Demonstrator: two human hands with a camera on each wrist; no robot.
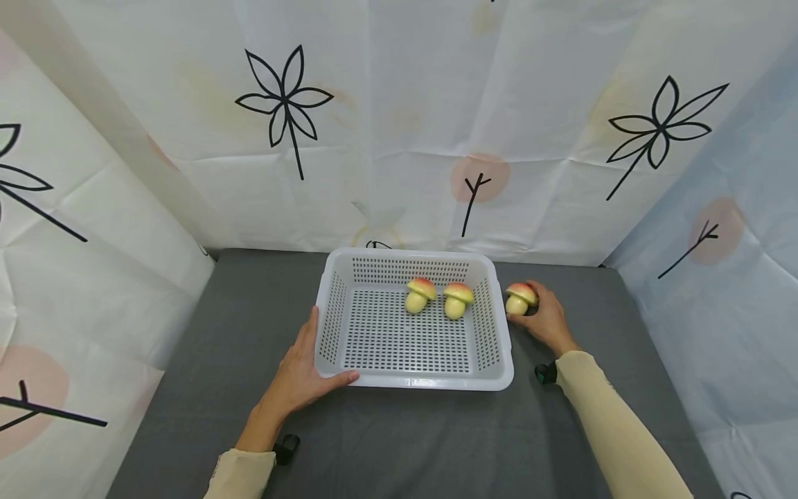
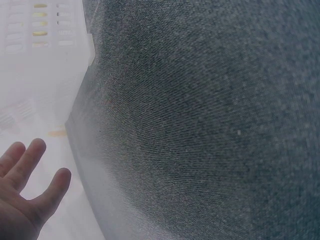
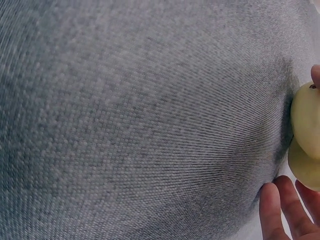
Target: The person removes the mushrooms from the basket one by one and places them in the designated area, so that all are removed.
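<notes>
A white plastic basket sits on the grey cloth. Inside it are two toy mushrooms, one left of the other, each with a red-and-yellow cap and a pale stem. My left hand lies at the basket's front left corner, thumb along the front rim and fingers at the left side; the left wrist view shows its fingers spread and fairly straight. Just outside the basket's right side, my right hand holds a third toy mushroom between thumb and fingers. Its yellowish surface shows at the right wrist view's edge.
Grey cloth covers the table around the basket. White fabric with printed flowers hangs behind the table and along both sides. A dark band with a small device is on the right wrist, another on the left.
</notes>
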